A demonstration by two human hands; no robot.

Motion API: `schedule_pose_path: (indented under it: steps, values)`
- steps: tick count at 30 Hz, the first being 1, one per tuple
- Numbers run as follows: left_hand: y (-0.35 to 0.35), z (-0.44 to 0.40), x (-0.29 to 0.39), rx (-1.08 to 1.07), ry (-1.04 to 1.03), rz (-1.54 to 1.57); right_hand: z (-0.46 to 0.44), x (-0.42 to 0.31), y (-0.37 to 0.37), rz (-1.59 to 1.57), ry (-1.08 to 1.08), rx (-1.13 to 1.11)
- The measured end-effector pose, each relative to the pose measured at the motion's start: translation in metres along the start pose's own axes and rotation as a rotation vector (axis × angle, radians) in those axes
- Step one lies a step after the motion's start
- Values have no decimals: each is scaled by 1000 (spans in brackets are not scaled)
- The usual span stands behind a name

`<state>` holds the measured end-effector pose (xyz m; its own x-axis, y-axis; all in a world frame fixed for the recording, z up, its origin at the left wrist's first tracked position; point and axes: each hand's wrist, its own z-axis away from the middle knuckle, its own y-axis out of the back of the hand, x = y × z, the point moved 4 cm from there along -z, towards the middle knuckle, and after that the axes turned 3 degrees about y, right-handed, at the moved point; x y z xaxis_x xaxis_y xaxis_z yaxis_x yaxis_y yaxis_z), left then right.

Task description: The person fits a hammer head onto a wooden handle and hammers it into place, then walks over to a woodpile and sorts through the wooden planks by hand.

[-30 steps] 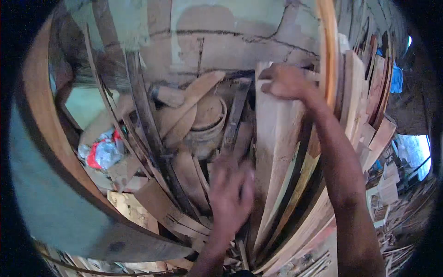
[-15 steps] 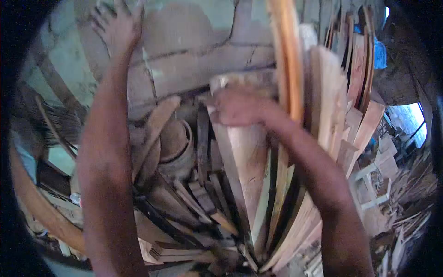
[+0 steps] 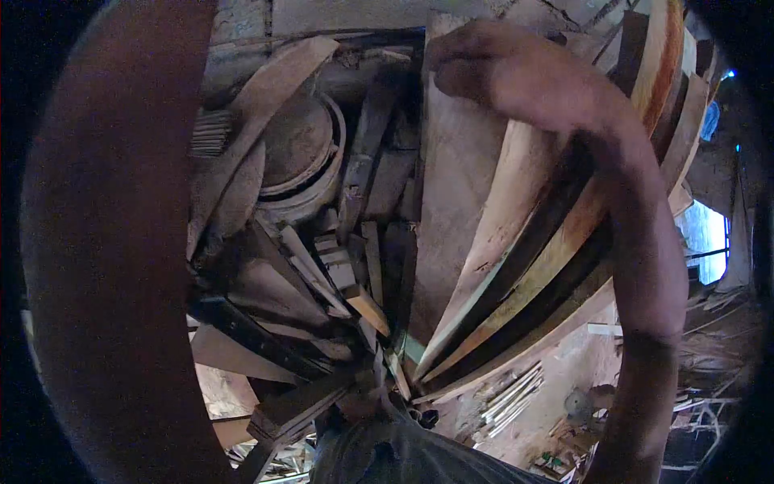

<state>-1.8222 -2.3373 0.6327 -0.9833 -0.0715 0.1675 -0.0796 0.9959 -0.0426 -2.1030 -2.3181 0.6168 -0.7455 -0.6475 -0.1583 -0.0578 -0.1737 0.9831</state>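
My right hand (image 3: 472,64) is closed on the upper end of a wide upright wooden board (image 3: 459,161), its fingers bent over the board's left edge. My left arm fills the left side of the view, and the left hand itself lies outside the frame. Right of the held board, several long planks (image 3: 556,242) lean and fan out from a low point near the bottom middle. Left of it, a curved wooden piece (image 3: 274,89) lies across a round container (image 3: 298,149).
Small wood offcuts (image 3: 339,266) are piled below the round container. A cracked wall (image 3: 355,14) stands behind. Thin sticks (image 3: 512,399) lie on the floor at the lower right. A bright opening (image 3: 705,242) shows at the far right. Dark cloth (image 3: 395,448) is at the bottom.
My left hand has gone from the wall at the upper left to out of view, its arm now much closer. My right hand still grips the board's top. The view has moved closer to the wood.
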Motion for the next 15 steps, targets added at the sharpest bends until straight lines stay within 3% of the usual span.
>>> schedule_pose_path:
  steps: [2,4,5,9,15]
  values:
    - [47,40,9,-139,6,100,-1,-16,33,-101,247,-424]
    - [90,80,20,-317,17,178,-5,11,30,-190,237,-463]
    - [108,100,26,-411,24,215,-5,35,3,-222,97,-290]
    - [158,151,47,-729,48,323,18,42,-1,136,192,32]
    - [206,189,81,-1091,64,455,202,-25,14,474,104,688]
